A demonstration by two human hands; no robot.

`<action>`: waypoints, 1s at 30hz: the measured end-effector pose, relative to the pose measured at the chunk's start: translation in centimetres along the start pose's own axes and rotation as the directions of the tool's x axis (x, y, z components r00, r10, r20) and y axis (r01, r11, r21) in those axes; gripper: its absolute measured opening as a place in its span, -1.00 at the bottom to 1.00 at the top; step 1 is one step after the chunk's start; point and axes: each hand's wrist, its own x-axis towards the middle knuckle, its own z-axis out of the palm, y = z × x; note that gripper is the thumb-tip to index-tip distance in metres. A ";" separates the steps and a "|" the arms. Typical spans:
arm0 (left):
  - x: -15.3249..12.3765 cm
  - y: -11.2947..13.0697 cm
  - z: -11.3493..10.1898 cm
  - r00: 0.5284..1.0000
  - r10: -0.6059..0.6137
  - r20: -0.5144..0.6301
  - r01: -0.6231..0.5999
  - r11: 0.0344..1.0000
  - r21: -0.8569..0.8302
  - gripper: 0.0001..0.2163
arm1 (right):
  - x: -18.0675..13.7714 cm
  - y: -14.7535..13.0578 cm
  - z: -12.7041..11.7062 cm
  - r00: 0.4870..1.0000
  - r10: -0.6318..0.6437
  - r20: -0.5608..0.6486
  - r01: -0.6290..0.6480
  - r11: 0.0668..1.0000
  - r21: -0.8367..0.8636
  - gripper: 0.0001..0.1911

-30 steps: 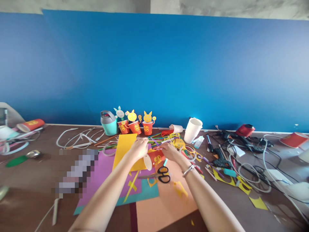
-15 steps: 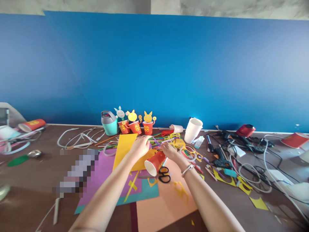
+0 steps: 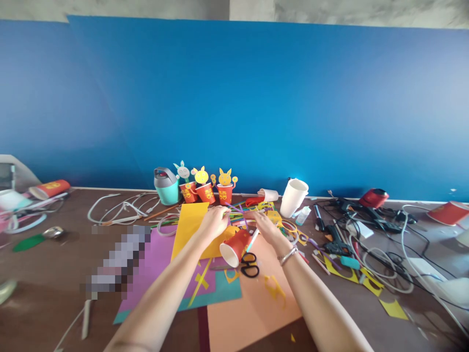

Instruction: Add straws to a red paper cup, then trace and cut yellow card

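Observation:
A thin purple pipe cleaner [image 3: 236, 209] stretches between my hands above the pile of craft sticks. My left hand [image 3: 216, 221] is closed in a pinch at its left part, over a yellow sheet [image 3: 190, 220]. At its other part, the fingertips of my right hand [image 3: 263, 226] are pressed together on it. Just below and between the hands, a red paper cup [image 3: 240, 243] lies on its side, its white mouth facing me. Black-handled scissors [image 3: 249, 265] lie beside the cup, their blades partly hidden under it.
Three red cups with paper animal heads, one a yellow cat-like figure [image 3: 224, 178], stand by the blue wall, beside a teal container [image 3: 166, 187]. A white cup [image 3: 294, 197] and small glue bottle [image 3: 302, 215] stand right. Cables and a glue gun [image 3: 335, 240] lie farther right.
My right hand has shifted slightly right, showing more of the purple pipe cleaner and a pale strip by the cup. My left hand stays nearly in place.

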 end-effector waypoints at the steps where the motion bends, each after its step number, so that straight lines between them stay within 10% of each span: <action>1: 0.1 0.0 0.1 1.000 -0.011 0.001 0.011 1.000 -0.027 -0.82 | 0.1 -0.5 0.1 0.999 0.041 0.000 -0.041 0.995 0.092 -0.75; 8: 0.0 0.8 1.0 0.994 -0.065 0.090 0.093 0.930 -0.357 -0.73 | 0.1 -3.6 1.4 0.973 0.060 0.222 -0.157 0.878 0.453 -0.71; 13: 0.0 1.4 0.8 0.958 -0.248 0.148 0.257 0.503 -0.825 -0.67 | -0.4 -4.3 1.3 0.975 0.054 0.215 -0.147 0.883 0.446 -0.67; 22: 0.2 2.1 -0.3 0.928 -0.357 0.106 0.220 0.296 -0.930 -0.67 | -0.9 -5.1 1.1 0.968 0.113 0.222 -0.200 0.884 0.422 -0.68; 30: 0.0 2.6 -0.6 0.934 -0.346 0.092 0.203 0.298 -0.933 -0.70 | -1.1 -5.3 0.9 0.982 0.112 0.153 -0.163 0.912 0.376 -0.71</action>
